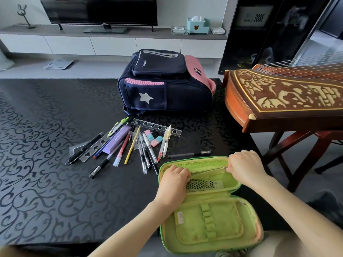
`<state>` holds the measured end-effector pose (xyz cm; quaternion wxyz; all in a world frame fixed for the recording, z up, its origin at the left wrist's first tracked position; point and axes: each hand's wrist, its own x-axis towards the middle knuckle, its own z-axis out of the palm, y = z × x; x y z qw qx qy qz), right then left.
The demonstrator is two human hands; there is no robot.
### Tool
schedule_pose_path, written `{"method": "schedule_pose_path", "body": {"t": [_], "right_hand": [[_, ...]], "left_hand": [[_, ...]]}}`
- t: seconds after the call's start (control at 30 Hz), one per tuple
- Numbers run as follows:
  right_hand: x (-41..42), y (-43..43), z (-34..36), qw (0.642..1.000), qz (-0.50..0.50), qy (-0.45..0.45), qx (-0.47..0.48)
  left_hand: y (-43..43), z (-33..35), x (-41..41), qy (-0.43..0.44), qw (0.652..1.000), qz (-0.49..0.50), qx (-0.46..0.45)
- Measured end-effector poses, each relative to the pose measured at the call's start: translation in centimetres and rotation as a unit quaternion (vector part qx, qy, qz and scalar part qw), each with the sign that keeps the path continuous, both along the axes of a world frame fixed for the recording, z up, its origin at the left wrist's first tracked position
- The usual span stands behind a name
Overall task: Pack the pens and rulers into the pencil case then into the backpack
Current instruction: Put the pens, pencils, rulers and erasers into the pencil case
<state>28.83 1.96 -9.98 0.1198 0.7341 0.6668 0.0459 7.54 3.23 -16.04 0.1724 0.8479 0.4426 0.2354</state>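
Observation:
A green pencil case [209, 217] lies open at the table's near edge, its inner flaps showing. My left hand [173, 179] holds down the left end of its far half, fingers curled over the mesh pocket. My right hand [245, 166] pinches a small zipper pull at the far half's right end. Several pens [146, 151], a yellow pencil [132, 145], two clear stencil rulers [156, 127], erasers [156, 140] and a purple box [117, 139] lie scattered beyond the case. One black pen [189, 154] lies just past the case. The navy and pink backpack [165, 84] rests on its side, zipped.
A black patterned table [46, 164] carries everything. A wooden zither [285, 97] on a stand juts in at the right, close to the backpack. Beyond the table stand a TV cabinet [111, 41] with a television and a blue tissue box [198, 25].

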Motion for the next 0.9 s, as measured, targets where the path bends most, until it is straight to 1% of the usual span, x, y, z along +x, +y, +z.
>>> {"method": "schedule_pose_path", "body": {"t": [0.07, 0.1, 0.13, 0.2, 0.27, 0.37, 0.43, 0.47, 0.53, 0.6, 0.63, 0.77, 0.9], "right_hand": [[-0.9, 0.4, 0.6, 0.999, 0.012, -0.034, 0.008], [-1.6, 0.7, 0.8, 0.999, 0.023, -0.034, 0.028], [-2.5, 1.2, 1.1, 0.998, 0.035, -0.014, 0.049], [-4.8, 2.9, 1.2, 0.992, 0.055, 0.091, 0.071], [-7.7, 4.7, 1.1, 0.973, 0.069, 0.208, 0.071], [-12.1, 7.2, 0.6, 0.955, 0.077, 0.282, 0.043], [-14.4, 8.1, 0.2, 0.950, 0.048, 0.308, -0.009], [-15.5, 8.5, -0.1, 0.953, 0.037, 0.300, -0.033], [-17.4, 8.4, -0.9, 0.970, 0.042, 0.235, -0.047], [-18.7, 8.0, -1.6, 0.983, 0.048, 0.173, -0.039], [-19.0, 7.8, -1.8, 0.986, 0.044, 0.159, -0.039], [-19.6, 7.5, -2.3, 0.985, 0.019, 0.159, -0.058], [-20.3, 7.4, -2.6, 0.988, 0.014, 0.134, -0.072]], "left_hand": [[0.1, 0.3, -0.2, -0.004, 1.000, -0.004, 0.001], [0.1, 0.7, -0.4, -0.010, 1.000, -0.002, 0.006], [0.2, 1.1, -0.8, -0.019, 1.000, 0.004, 0.014], [0.9, 1.8, -2.0, -0.038, 0.998, 0.030, 0.027], [1.8, 2.4, -3.8, -0.043, 0.996, 0.074, 0.025], [3.1, 2.9, -7.2, -0.038, 0.985, 0.169, 0.003], [3.5, 3.1, -9.1, -0.044, 0.971, 0.235, -0.028], [3.7, 3.1, -10.0, -0.050, 0.962, 0.264, -0.043], [4.2, 2.9, -11.4, -0.050, 0.950, 0.302, -0.067], [4.6, 2.5, -12.3, -0.045, 0.945, 0.314, -0.081], [4.7, 2.3, -12.5, -0.042, 0.945, 0.313, -0.083], [5.3, 1.9, -12.6, -0.031, 0.947, 0.307, -0.089], [5.5, 1.9, -13.0, -0.026, 0.948, 0.305, -0.087]]}}
